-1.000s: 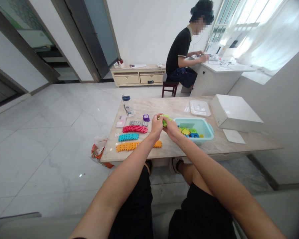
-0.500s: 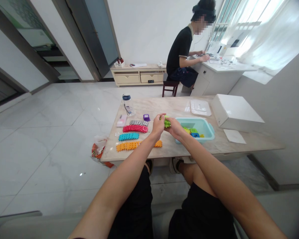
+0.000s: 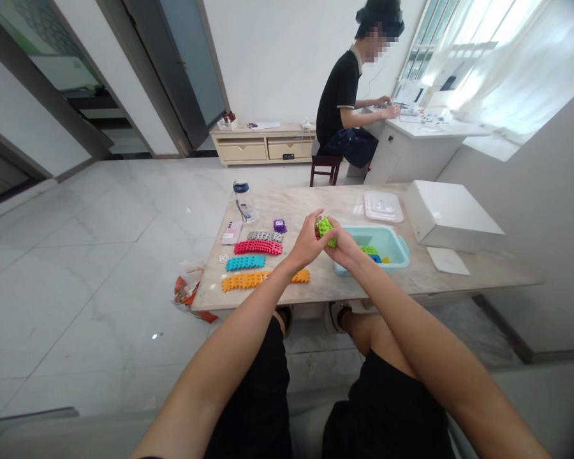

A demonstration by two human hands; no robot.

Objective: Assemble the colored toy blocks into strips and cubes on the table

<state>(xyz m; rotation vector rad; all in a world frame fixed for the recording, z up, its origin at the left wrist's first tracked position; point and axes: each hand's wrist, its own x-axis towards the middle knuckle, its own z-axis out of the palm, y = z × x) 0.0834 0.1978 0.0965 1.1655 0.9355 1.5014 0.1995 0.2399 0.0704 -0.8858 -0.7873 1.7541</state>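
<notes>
A lime-green studded building block (image 3: 326, 231) is held between my two hands above the table. My left hand (image 3: 307, 243) grips it from the left, the thumb lying across its lower edge. From the other side my right hand (image 3: 345, 247) is closed around it, partly hiding it. Just beneath my right hand is a light-blue plastic bin (image 3: 396, 237) containing green, blue and yellow blocks (image 3: 370, 252). To the left lie joined rows of blocks: a grey row (image 3: 264, 236), a red row (image 3: 258, 247), a teal row (image 3: 245, 262) and an orange row (image 3: 243, 281). Behind them sits a purple block (image 3: 280, 225).
On the marble table (image 3: 316, 197) stand a clear bottle (image 3: 245, 203) and a white box (image 3: 452, 213). A phone (image 3: 232, 233), a clear lid (image 3: 382, 207) and a paper sheet (image 3: 448, 261) lie flat. Another person (image 3: 339, 95) sits at a white desk beyond.
Both hands have turned the green block so its studded face shows more. My left hand's fingers have shifted around its far side. The camera view has moved slightly.
</notes>
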